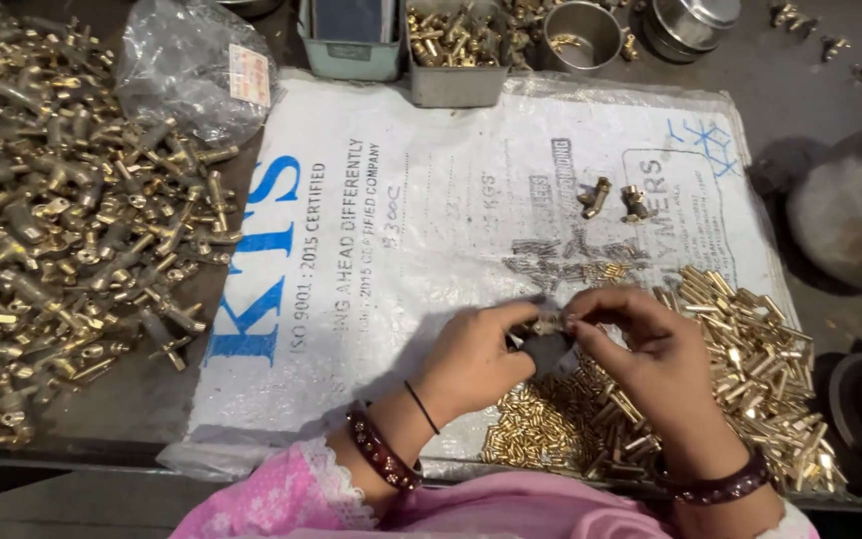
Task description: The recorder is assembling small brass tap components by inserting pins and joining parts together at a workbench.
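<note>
Hundreds of shiny brass fittings (pixel 62 220) heap on a dusty grey bench beside a printed white sack (pixel 401 230). Left hand (pixel 476 359) and right hand (pixel 641 349) pinch one small brass part (pixel 549 324) together above short brass tubes (pixel 750 349).

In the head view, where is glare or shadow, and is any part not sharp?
Head view: even light; soft glare on the crumpled clear plastic bag; the left hand and right hand cast a soft shadow on the white printed woven sack; fingertips slightly blurred.
</note>
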